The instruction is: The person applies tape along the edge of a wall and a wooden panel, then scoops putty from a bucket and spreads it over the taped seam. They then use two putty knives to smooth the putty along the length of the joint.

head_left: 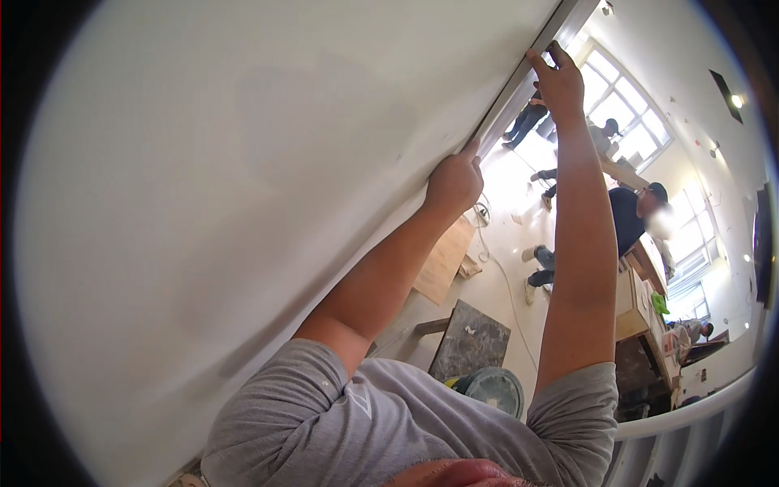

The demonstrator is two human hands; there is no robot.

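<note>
Along the white panel [203, 162], both hands [454, 183] [560, 81]

The white panel [243, 178] bars passage leftward of the left grip [454, 183] and right grip [560, 81]; past its edge lies open air above the floor [507, 203].
</note>
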